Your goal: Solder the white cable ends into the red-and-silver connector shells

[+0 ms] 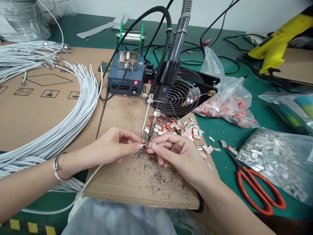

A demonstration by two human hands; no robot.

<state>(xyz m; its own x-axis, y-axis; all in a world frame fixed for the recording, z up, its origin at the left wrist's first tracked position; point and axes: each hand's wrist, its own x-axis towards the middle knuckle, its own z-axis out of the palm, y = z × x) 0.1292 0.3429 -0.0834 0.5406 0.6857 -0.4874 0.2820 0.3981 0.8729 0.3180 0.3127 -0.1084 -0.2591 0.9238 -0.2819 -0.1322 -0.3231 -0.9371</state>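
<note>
Between the fingertips of my left hand [117, 145] is the end of a white cable [89, 179], whose length trails down to the left. My right hand [177, 151] pinches a small metal USB connector [152, 144] with an orange part. Cable end and connector meet under the tip of a soldering iron [152, 127], which is clamped in a stand. A thin solder feed tube [146, 119] comes down beside the tip. Whether the wire touches the connector's contacts is too small to tell.
A blue solder feeder [126, 76] and a round fan [182, 98] stand behind. Loose connectors [186, 129] lie right of the iron. Red-handled scissors [259, 189] and a bag of metal shells [276, 163] are at right, a cable bundle [80, 111] at left.
</note>
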